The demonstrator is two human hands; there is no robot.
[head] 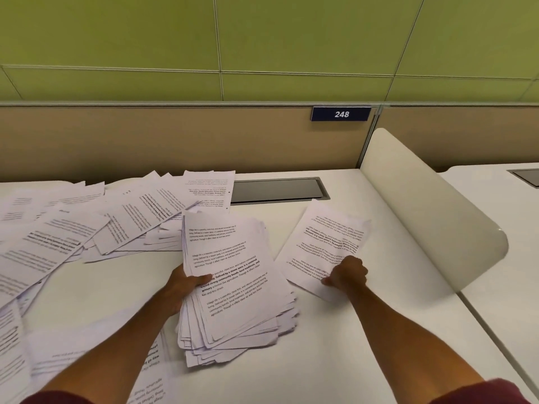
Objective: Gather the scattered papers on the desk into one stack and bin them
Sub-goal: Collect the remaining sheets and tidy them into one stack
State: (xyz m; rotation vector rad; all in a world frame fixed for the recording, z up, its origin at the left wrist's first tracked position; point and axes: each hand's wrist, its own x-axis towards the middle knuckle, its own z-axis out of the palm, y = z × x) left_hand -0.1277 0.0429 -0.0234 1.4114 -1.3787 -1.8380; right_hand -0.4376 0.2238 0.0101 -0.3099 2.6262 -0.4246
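A thick, uneven stack of printed papers [233,287] sits in the middle of the white desk [335,339]. My left hand [182,287] grips the stack's left edge, thumb on top. To the right, my right hand [347,274] pinches the near edge of a few printed sheets [323,243], which are lifted slightly off the desk beside the stack. Many loose papers [58,243] lie scattered and overlapping over the desk's left half, and more sheets [87,357] lie under my left forearm. No bin is in view.
A grey cable hatch [277,190] is set into the desk at the back. A curved cream divider [423,205] rises along the desk's right side, with a neighbouring desk [510,272] beyond. A tan partition [175,138] carries a blue plate marked 248 [340,114].
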